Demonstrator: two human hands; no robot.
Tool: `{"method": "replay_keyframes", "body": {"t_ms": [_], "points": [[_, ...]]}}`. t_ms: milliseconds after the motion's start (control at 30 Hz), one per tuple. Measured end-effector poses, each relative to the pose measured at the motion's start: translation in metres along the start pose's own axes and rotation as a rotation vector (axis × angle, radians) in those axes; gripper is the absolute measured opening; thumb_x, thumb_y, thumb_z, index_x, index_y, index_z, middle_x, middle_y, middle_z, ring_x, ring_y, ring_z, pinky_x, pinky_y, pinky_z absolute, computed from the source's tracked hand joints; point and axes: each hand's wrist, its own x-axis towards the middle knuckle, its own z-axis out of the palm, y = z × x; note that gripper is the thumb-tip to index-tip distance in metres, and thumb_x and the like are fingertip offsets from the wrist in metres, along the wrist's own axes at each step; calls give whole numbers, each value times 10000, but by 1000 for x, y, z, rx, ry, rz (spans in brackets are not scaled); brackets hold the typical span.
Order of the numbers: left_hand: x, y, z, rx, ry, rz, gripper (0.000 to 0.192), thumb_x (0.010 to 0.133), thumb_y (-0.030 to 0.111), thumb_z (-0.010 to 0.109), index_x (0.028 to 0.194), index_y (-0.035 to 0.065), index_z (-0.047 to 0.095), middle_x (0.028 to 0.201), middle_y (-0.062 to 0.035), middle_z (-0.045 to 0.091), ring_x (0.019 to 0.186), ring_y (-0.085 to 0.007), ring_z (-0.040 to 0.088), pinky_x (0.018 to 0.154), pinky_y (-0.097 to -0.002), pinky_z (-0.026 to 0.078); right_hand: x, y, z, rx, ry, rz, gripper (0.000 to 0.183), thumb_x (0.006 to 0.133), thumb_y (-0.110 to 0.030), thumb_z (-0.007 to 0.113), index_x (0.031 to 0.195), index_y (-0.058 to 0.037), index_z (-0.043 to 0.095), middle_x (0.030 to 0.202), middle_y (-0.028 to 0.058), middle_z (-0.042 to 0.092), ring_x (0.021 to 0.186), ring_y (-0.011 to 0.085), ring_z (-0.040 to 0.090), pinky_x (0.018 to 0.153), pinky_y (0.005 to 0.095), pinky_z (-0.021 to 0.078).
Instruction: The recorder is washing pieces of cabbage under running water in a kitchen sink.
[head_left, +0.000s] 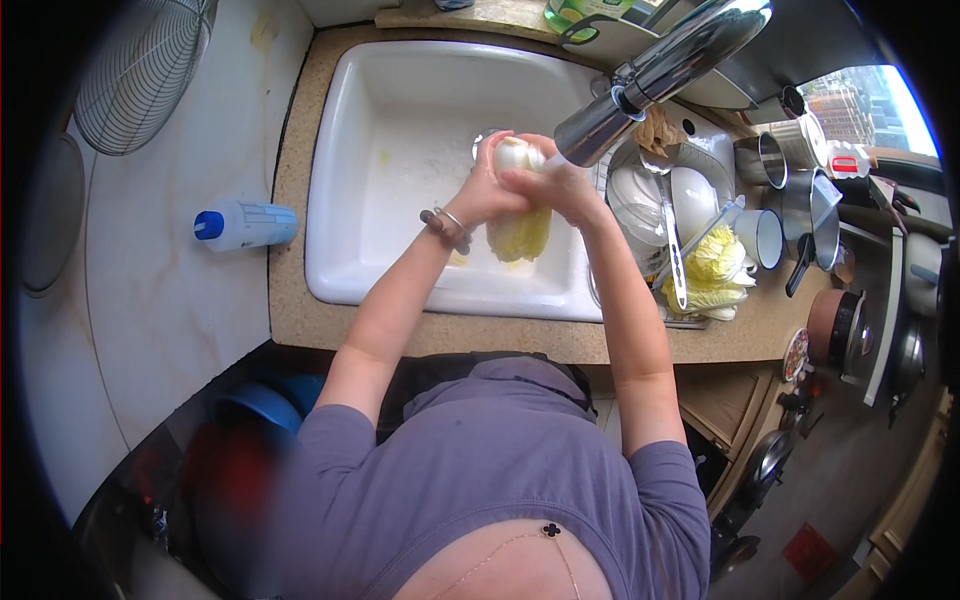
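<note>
Both my hands are wrapped around a napa cabbage (519, 234) over the white sink basin (405, 262). Its pale stem end shows between my fingers, and the yellow leafy end hangs toward me. My left hand (487, 191) grips it from the left; a bracelet of dark beads and a bangle circle that wrist. My right hand (559, 184) closes on it from the right, just beneath the spout of the chrome faucet (600, 127). Water wets the cabbage and my right hand. The drain (484, 142) is partly hidden behind my left hand.
Right of the basin, a wire dish rack holds bowls (694, 196), a slotted utensil (673, 247) and loose cabbage leaves (716, 262). Metal pots (806, 210) and a white mug (761, 238) stand beyond. A blue-capped bottle (251, 225) sits at the left. Dish soap (585, 11) stands behind.
</note>
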Motion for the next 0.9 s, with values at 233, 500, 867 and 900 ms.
{"method": "replay_keyframes", "body": {"t_ms": [233, 500, 867, 900], "points": [[-4, 19, -10, -230, -150, -184, 871, 609, 3, 711, 1326, 76, 222, 1209, -77, 422, 1152, -197, 437, 983, -356, 374, -3, -9, -17, 138, -91, -2, 484, 738, -136, 692, 1172, -9, 517, 1017, 71, 581, 928, 137, 546, 821, 278, 450], [-3, 16, -11, 40, -179, -94, 791, 603, 31, 679, 1290, 62, 288, 1132, -72, 467, 1067, -179, 475, 925, -313, 397, -6, -12, -11, -292, -51, -88, 521, 677, -60, 609, 1189, -17, 519, 1024, 133, 591, 944, 232, 581, 845, 306, 448], [-15, 30, -58, -757, -319, -225, 784, 520, 93, 599, 1271, 3, 392, 1124, -157, 536, 1005, -288, 564, 900, -395, 464, 7, 4, -32, 40, -38, -75, 221, 860, -161, 581, 1016, -5, 587, 885, 69, 622, 769, 147, 598, 689, 294, 494], [-18, 38, -54, -872, -224, -251, 740, 549, 77, 583, 1261, -3, 398, 1105, -159, 551, 1003, -302, 572, 898, -402, 466, 9, 1, -29, 131, -3, -23, 215, 856, -176, 591, 991, -9, 579, 858, 54, 612, 750, 135, 593, 676, 284, 494]]}}
